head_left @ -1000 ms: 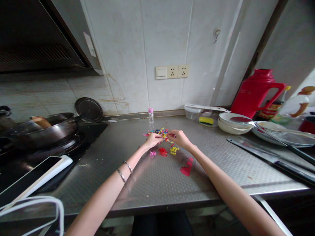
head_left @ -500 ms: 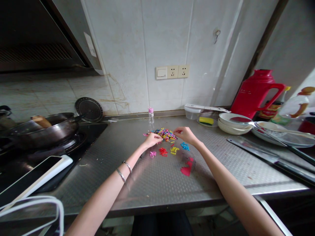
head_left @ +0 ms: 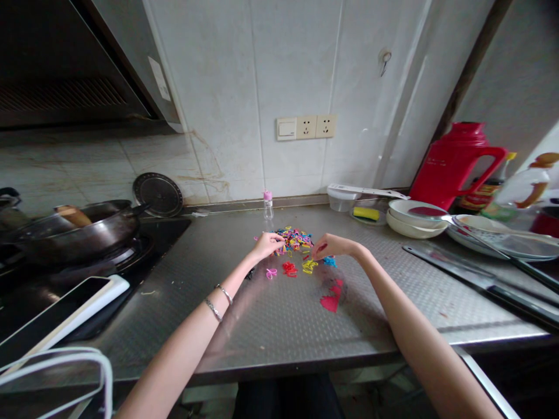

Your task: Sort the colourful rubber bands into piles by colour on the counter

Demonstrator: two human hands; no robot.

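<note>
Steel tabletop [head_left: 279, 334], patterned and dull, carries one mixed heap [head_left: 296, 238] of small coloured bands, just beyond the hands. The right hand [head_left: 334, 245] has come down from the heap's right edge over the last half second, and now hangs between the yellow cluster [head_left: 310, 266] and the blue cluster [head_left: 331, 262], partly covering the blue. I judge that its work has shifted from the heap to these near clusters. Its fingers are bent downward and close together; whether they pinch a band, I cannot tell. The left hand [head_left: 264, 245] stays at the heap's left edge, fingertips reaching its bands, grip too small to make out.

Counted: one heap, its bands too many to number; five clusters, with a pink cluster [head_left: 271, 273], a red cluster [head_left: 289, 269] and a partly hidden black cluster [head_left: 250, 273] besides the yellow and blue; one red scrap [head_left: 331, 301]; one pink-capped bottle [head_left: 268, 207] behind.
</note>
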